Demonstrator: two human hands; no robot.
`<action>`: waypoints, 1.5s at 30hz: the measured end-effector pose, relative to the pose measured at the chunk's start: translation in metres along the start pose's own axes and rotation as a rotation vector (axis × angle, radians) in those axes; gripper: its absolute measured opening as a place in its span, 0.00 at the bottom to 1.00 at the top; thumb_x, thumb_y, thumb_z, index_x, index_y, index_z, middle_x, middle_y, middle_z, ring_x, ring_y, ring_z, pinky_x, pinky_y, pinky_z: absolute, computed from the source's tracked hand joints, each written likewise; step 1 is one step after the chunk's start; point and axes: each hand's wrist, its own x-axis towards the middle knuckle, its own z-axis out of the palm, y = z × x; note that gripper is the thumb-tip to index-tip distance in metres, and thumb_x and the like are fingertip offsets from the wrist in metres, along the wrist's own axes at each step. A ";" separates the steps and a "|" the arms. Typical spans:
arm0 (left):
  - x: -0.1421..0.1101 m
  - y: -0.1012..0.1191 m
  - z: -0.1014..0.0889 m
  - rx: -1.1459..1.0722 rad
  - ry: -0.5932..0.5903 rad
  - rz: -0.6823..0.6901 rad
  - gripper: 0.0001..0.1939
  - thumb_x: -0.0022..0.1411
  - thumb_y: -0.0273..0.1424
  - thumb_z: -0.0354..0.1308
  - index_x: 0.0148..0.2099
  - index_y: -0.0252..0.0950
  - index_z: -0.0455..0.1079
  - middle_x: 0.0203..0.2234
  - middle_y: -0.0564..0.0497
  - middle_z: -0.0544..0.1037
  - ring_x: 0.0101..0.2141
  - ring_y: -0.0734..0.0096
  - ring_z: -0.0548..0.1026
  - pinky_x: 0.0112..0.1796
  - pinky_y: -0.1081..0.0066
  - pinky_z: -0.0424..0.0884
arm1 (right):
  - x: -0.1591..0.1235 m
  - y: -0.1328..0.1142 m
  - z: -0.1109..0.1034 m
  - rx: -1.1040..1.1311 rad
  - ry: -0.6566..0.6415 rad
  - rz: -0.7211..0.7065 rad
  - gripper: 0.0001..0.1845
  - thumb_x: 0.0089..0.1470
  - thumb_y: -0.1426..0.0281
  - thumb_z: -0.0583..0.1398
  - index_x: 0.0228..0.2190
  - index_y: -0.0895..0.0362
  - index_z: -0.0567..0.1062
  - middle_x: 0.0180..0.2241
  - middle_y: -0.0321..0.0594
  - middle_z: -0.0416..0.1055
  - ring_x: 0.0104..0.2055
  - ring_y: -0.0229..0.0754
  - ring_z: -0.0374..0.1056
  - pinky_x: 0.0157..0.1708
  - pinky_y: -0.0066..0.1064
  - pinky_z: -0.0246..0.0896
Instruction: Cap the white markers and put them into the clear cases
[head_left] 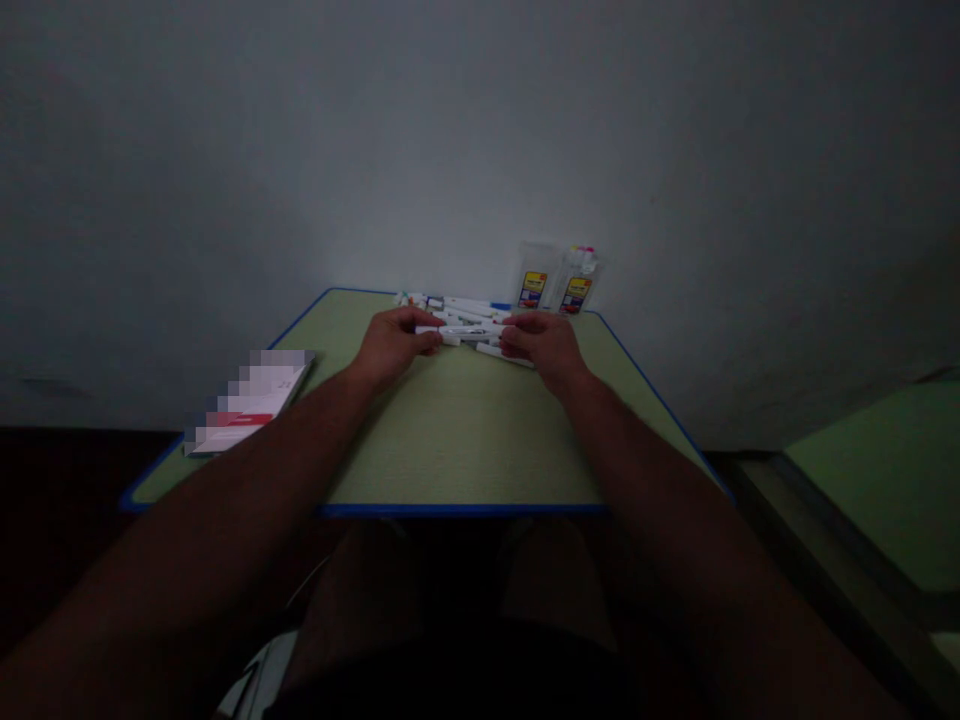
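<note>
A white marker pen [471, 331] lies crosswise between my two hands, above the table. My left hand [397, 340] pinches its left end between thumb and fingers. At the other end, my right hand [544, 345] has its fingers closed on the same marker. Behind and below it, a loose pile of white marker pens [472, 308] is spread along the back of the table. One more white marker [495, 353] lies partly under my right hand. Dim light hides the print on the pens.
Two clear plastic cases with yellow labels stand against the wall: the left case [532, 285], and the right case [576, 290] with coloured caps showing at its top. A white booklet or box [259, 400], partly blurred, lies at the left edge of the blue-rimmed table [465, 450].
</note>
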 end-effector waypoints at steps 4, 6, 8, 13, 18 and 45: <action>0.000 0.001 -0.001 0.055 -0.006 0.028 0.12 0.42 0.25 0.71 0.34 0.33 0.80 0.23 0.50 0.79 0.23 0.71 0.74 0.32 0.65 0.76 | -0.002 -0.002 0.001 -0.116 0.011 0.011 0.08 0.46 0.73 0.69 0.31 0.58 0.79 0.21 0.34 0.74 0.20 0.33 0.67 0.22 0.26 0.69; -0.002 0.004 -0.001 0.074 -0.001 0.029 0.12 0.42 0.25 0.71 0.34 0.33 0.80 0.23 0.50 0.79 0.25 0.69 0.75 0.34 0.64 0.77 | -0.003 -0.003 0.001 -0.109 0.018 0.038 0.06 0.48 0.73 0.68 0.32 0.58 0.79 0.22 0.35 0.75 0.21 0.33 0.69 0.23 0.27 0.71; -0.003 0.007 0.000 0.058 0.009 0.007 0.13 0.42 0.25 0.71 0.35 0.32 0.80 0.24 0.49 0.80 0.26 0.68 0.77 0.35 0.63 0.77 | -0.003 -0.005 0.002 -0.095 0.021 0.072 0.04 0.52 0.74 0.66 0.33 0.59 0.78 0.23 0.37 0.75 0.23 0.34 0.71 0.25 0.27 0.72; -0.004 0.011 0.003 -0.099 0.037 -0.071 0.12 0.43 0.23 0.71 0.35 0.30 0.78 0.28 0.47 0.80 0.30 0.68 0.78 0.38 0.63 0.79 | -0.002 -0.005 0.001 -0.089 0.029 0.097 0.02 0.56 0.74 0.64 0.34 0.58 0.77 0.25 0.37 0.76 0.24 0.34 0.72 0.26 0.26 0.72; -0.003 0.012 0.004 -0.197 0.058 -0.098 0.11 0.44 0.20 0.70 0.33 0.30 0.76 0.31 0.46 0.80 0.31 0.68 0.79 0.38 0.63 0.80 | 0.000 -0.002 -0.001 -0.047 0.030 0.117 0.03 0.55 0.75 0.64 0.31 0.58 0.75 0.25 0.39 0.77 0.25 0.36 0.74 0.26 0.28 0.72; -0.004 0.011 0.002 -0.190 0.065 -0.101 0.11 0.42 0.19 0.69 0.28 0.31 0.71 0.24 0.49 0.77 0.26 0.69 0.77 0.35 0.61 0.80 | -0.003 -0.004 -0.008 0.001 -0.023 0.145 0.08 0.48 0.72 0.69 0.26 0.58 0.73 0.23 0.39 0.76 0.23 0.36 0.72 0.26 0.30 0.72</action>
